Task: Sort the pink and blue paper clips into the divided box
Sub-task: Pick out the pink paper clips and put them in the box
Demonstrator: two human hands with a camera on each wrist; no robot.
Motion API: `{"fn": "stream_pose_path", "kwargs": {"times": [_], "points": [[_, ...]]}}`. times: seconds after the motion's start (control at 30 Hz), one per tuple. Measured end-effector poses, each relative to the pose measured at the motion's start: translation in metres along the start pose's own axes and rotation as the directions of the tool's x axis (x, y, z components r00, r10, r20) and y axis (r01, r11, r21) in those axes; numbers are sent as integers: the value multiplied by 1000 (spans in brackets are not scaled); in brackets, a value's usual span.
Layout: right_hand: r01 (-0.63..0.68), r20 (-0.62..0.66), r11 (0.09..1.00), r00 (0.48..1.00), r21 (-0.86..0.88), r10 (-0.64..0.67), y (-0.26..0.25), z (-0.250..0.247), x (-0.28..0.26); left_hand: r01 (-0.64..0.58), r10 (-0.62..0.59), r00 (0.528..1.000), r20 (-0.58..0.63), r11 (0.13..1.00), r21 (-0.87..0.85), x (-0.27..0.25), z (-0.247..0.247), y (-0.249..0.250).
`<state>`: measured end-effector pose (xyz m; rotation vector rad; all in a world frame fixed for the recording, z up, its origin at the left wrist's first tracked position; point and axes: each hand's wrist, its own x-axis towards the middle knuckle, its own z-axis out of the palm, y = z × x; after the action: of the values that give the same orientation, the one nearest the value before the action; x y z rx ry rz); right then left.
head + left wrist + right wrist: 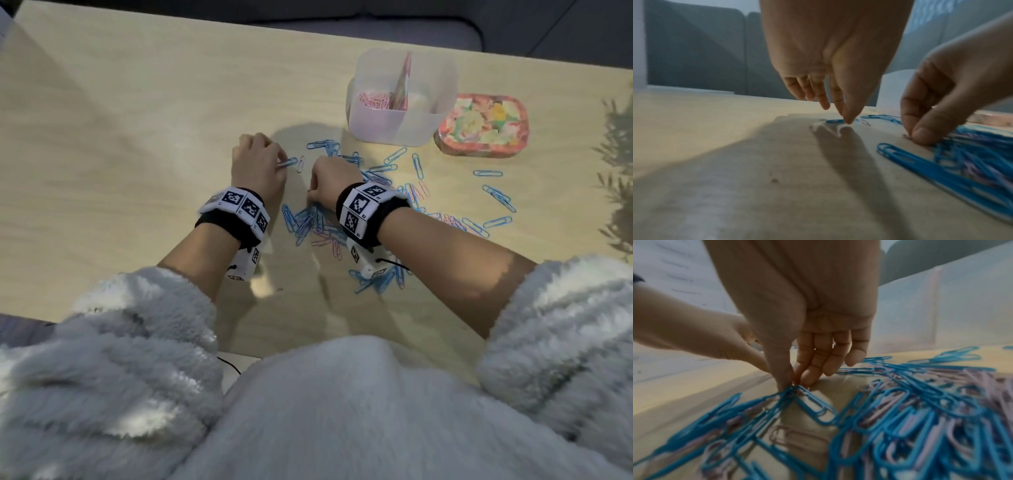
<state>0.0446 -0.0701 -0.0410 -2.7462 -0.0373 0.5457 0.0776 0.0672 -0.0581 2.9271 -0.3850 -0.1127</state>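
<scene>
Pale wood desk (pixel 137 144) is carrying a translucent divided box (pixel 400 126) at the far side, and only its left compartment is showing a small heap of pink clips (pixel 373 99); the other is looking bare of clips, so the sort is seeming barely begun. Most blue clips (pixel 813 408) and pink ones are lying mixed and tangled near the person, while the left hand (pixel 258 164) is pinching one blue clip (pixel 835 121) and the right hand (pixel 334 183) is pinching into the pile.

Clips (pixel 383 192) strewn before the box (pixel 399 99) — tin (pixel 483 125) right.
</scene>
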Motion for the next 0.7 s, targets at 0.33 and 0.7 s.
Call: {"fn": "stream_pose_path", "kwargs": {"times": [0.33,0.7], "points": [[32,20,999,999,10,-32,13,4,-11,-79,68,991,118,993,92,18,8,32],[-64,-106,833,984,550,146,65,-15,-24,102,37,954,298,893,-437,-2,-1,27]]}}
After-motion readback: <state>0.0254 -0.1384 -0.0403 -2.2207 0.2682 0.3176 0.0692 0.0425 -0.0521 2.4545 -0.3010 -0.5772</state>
